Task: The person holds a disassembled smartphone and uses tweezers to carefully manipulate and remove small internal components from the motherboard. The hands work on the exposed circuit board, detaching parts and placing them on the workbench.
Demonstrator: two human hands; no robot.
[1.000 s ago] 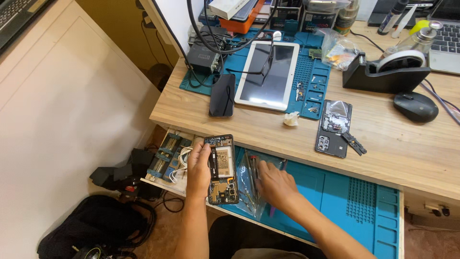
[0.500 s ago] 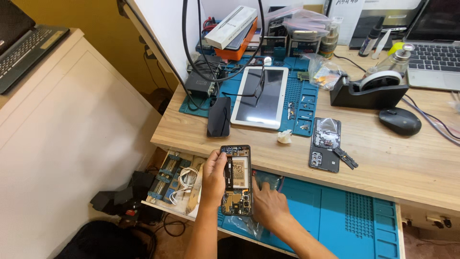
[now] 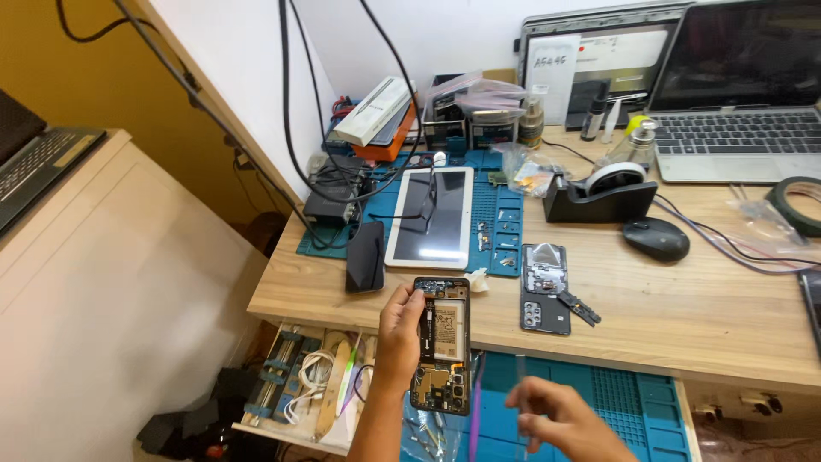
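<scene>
Spanning most of the view, the wooden counter (image 3: 684, 316) carries the repair clutter, with a silver laptop (image 3: 735, 128) open at the far right edge and another closed device propped behind it. On the far blue work mat (image 3: 505, 214) lies a white tablet (image 3: 429, 216) face up, flat so its screen stays reachable, and a dark phone (image 3: 365, 257) rests just beside it on the mat's left corner. A black tape dispenser (image 3: 599, 195) stands near a black mouse (image 3: 655, 238); between them and the counter edge lies a phone back cover (image 3: 544, 298) with a small loose part touching it. Below the counter edge a second blue mat (image 3: 633, 411) sits on a pulled-out shelf, and left of it an open drawer tray (image 3: 282, 385) holds coiled white cables, flat pry tools and clamp-like parts. The left hand (image 3: 400, 338) has its grip closed around the opened smartphone (image 3: 440, 342), held upright by its long left edge above the drawer shelf, innards and battery facing the camera, likely to keep the boards in view. The right hand (image 3: 560, 421) hovers low, near the phone's lower right, fingers pinched loosely; it seems to hold thin tweezers (image 3: 520, 376), though blur makes that uncertain. A clear bag (image 3: 522, 175) by the dispenser holds small coloured parts.
</scene>
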